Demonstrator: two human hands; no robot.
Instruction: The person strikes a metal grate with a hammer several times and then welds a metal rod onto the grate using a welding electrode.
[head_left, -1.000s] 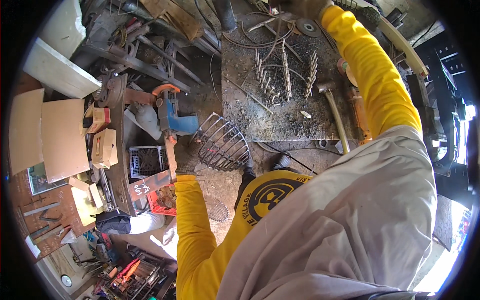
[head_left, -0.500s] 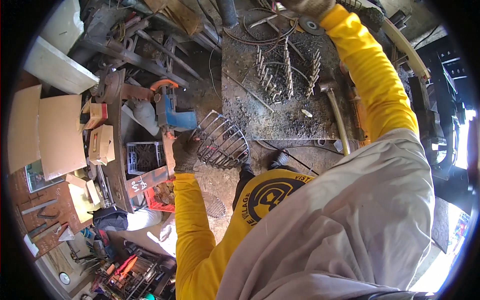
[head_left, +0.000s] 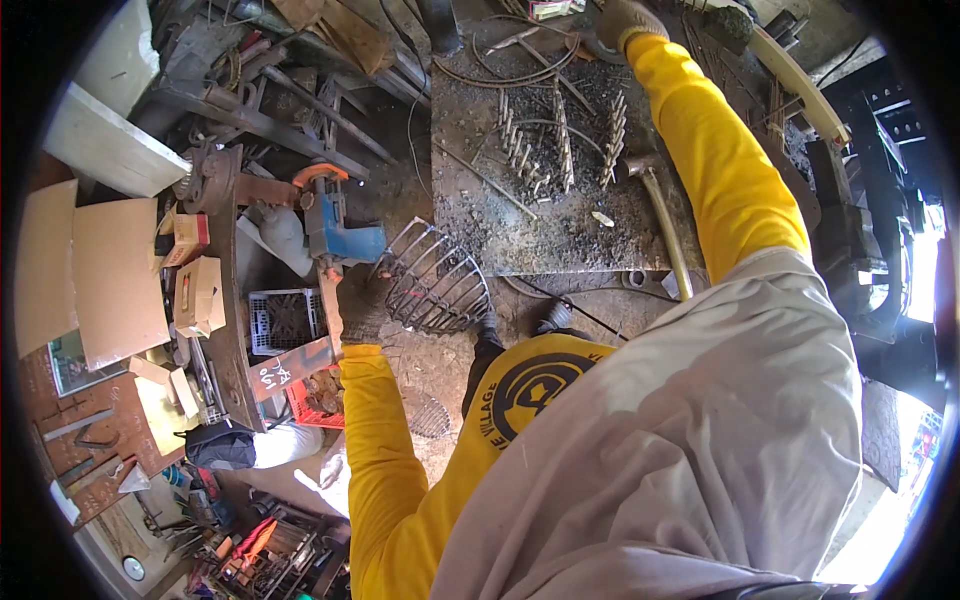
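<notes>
Far left: flattened cardboard sheets [head_left: 105, 270] and small cartons [head_left: 198, 295] lie on a cluttered side bench; a grey slotted crate [head_left: 283, 320] and a red crate [head_left: 312, 405] stand lower down beside it.

Left of centre: a blue bench vise [head_left: 340, 235] with an orange-topped handle stands at the bench corner. The left hand [head_left: 362, 303], gloved, is closed around the rim of a round wire basket [head_left: 435, 278], fingers wrapped over the outer ring. The basket is held tilted, just beside the vise and off the near left corner of the counter. Its ribs and rings appear joined into a finished bowl form; no loose ends can be made out at this size.

Centre: the steel counter [head_left: 510, 220] is scorched and strewn with slag. On it lie several rows of short rods [head_left: 560, 150], a loose curved wire [head_left: 500, 75] and a hammer [head_left: 655, 205] with a pale handle.

Right: the right hand [head_left: 628, 20], gloved, reaches to the far edge of the counter; whether it is clasping anything cannot be told.

Judgement: the basket frame looks largely assembled; the rod pieces on the counter are not yet attached to it.
</notes>
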